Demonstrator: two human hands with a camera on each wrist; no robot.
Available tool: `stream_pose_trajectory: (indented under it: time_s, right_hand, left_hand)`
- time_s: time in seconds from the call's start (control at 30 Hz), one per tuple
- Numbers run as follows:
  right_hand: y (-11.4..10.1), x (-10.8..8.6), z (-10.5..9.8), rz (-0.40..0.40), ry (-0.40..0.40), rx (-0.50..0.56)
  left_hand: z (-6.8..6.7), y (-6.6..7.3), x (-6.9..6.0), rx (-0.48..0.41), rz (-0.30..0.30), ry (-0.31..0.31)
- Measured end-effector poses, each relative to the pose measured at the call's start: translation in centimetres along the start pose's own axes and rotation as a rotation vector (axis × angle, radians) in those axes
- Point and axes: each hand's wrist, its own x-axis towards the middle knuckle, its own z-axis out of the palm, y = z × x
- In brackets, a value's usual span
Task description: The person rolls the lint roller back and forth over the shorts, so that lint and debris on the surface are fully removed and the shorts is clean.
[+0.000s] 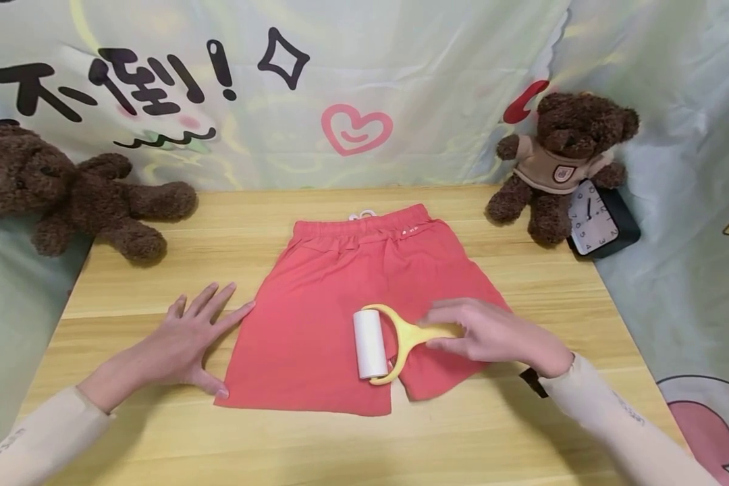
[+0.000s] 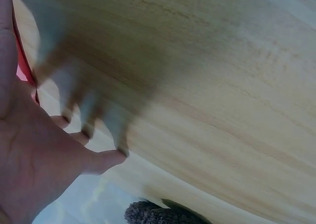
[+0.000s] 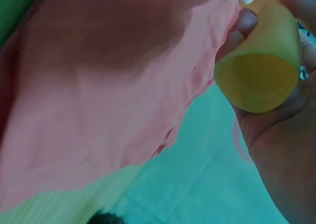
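Red shorts (image 1: 322, 317) lie spread on the wooden table, waistband toward the back, with a white drawstring at the top. My left hand (image 1: 185, 337) rests at their left edge, fingers spread, thumb and index tip touching the cloth; the left wrist view shows the same hand (image 2: 44, 155) with extended fingers. In my right hand (image 1: 486, 331) is the yellow handle of a lint roller (image 1: 370, 344), gripped between thumb and fingers. Its white roll sits over the middle of the shorts, near the leg gap. The handle's hollow end (image 3: 256, 83) faces the right wrist camera.
A brown teddy bear (image 1: 97, 196) lies at the back left of the table (image 1: 158, 439). Another teddy bear in a beige shirt (image 1: 565, 162) sits at the back right, against a black-and-white clock (image 1: 595, 219). Printed cloth (image 1: 437, 88) hangs behind.
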Motion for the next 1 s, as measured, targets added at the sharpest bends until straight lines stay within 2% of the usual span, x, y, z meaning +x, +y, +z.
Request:
stream_pose_trajectory:
  time_s: [0.4, 0.83, 1.0]
  right_hand:
    - [1.9, -4.1, -1.7, 0.047, 0.014, 0.073]
    - [3.0, -7.9, -2.5, 0.127, 0.091, 0.118]
    - [3.2, -9.2, -3.2, 0.172, 0.116, 0.095]
  left_hand:
    - [-0.2, 0.2, 0.0, 0.002, -0.008, -0.007]
    - [0.0, 0.2, -0.2, -0.01, -0.005, 0.008]
    - [0.1, 0.1, -0.1, -0.016, -0.016, -0.011]
